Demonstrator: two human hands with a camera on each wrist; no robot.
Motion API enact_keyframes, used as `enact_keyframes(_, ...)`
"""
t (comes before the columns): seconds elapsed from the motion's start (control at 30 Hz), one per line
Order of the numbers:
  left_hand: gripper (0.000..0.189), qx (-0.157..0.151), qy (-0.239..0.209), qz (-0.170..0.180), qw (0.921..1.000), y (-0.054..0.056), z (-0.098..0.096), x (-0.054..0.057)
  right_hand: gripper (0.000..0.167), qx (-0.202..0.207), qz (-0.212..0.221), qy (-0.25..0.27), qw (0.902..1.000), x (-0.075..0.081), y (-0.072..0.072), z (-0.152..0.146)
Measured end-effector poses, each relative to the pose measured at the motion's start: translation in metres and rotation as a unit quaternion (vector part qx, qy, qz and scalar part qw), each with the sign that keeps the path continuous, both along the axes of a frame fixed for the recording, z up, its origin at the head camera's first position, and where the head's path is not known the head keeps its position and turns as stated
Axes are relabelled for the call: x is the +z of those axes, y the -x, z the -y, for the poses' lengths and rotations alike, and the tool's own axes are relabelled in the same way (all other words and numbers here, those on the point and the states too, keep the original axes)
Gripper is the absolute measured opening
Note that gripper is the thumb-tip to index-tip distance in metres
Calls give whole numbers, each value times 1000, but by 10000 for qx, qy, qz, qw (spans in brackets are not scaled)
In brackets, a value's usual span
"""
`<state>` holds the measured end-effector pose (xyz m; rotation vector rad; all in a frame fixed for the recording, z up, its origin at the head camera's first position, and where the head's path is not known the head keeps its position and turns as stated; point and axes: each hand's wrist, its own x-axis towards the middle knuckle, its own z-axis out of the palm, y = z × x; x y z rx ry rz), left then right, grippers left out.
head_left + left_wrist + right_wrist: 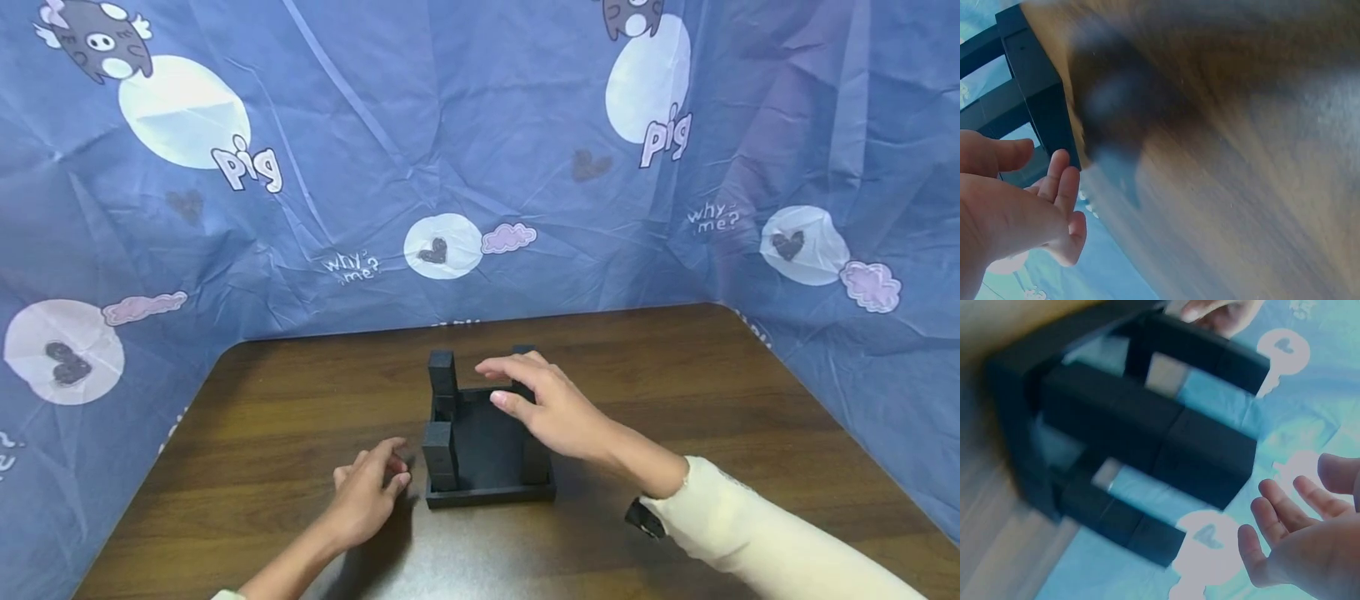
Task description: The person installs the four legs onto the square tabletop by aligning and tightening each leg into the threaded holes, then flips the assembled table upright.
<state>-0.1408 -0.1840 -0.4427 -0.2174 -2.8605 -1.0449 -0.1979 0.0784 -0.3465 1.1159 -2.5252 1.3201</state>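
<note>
A square black tray [491,497] with a low rim sits on the table, and black posts made of stacked blocks stand upright at its corners. The front left post [441,457] and back left post [443,379] show fully in the head view. My left hand [367,496] is low beside the tray's left side, fingers loosely bent, holding nothing. Over the tray's right side hovers my right hand [558,408], its fingers relaxed and nothing in them; it hides much of the right-hand posts. In the right wrist view, a thick post [1147,431] stands apart from the fingertips.
The brown wooden table [300,400] has rounded far corners. A blue printed cloth [375,125] hangs behind it and along both sides. A dark band [645,518] shows under the right wrist, by the pale sleeve [750,525].
</note>
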Motion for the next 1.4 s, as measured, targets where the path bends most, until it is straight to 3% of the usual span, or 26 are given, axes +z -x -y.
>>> enact_keyframes(0.1,41,-73,430,-295,9986,4,4,-1,32,-173,-140,-33,9997,-1,7,-12)
enact_keyframes(0.17,42,-160,853,-711,9937,6,8,-2,32,-288,-92,-68,9995,-4,11,-20)
enact_keyframes(0.33,45,-419,1735,-1788,9676,14,18,-4,33,-569,-33,-181,9982,-16,21,-37)
enact_keyframes(0.43,49,-595,2005,-2101,9550,21,23,-4,36,-614,10,-413,9973,-26,26,-44)
enact_keyframes(0.53,52,-784,2249,-2257,9446,28,26,-4,41,-530,35,-989,9937,-38,29,-49)
enact_keyframes(0.6,55,-924,2459,-2301,9371,33,26,-3,46,-463,-110,-1584,9862,-46,30,-52)
enact_keyframes(0.73,61,-1301,2917,-2295,9194,42,24,-3,53,-329,-587,-2724,9598,-64,30,-55)
enact_keyframes(0.8,63,-1499,3166,-2263,9089,46,22,-4,47,-265,-929,-3066,9469,-72,31,-56)
enact_keyframes(0.93,41,-1767,3564,-2224,8901,51,17,-7,18,-191,-1439,-3444,9275,-87,32,-53)
enact_keyframes(1.07,16,-1949,3726,-2372,8758,56,11,-8,17,-240,-1677,-3777,9103,-97,33,-50)
enact_keyframes(1.2,16,-2076,3680,-2447,8727,59,5,-7,14,-340,-1944,-3792,9040,-102,34,-48)
enact_keyframes(1.4,18,-2027,3625,-2199,8827,62,1,-8,21,-361,-2260,-3556,9062,-106,37,-48)
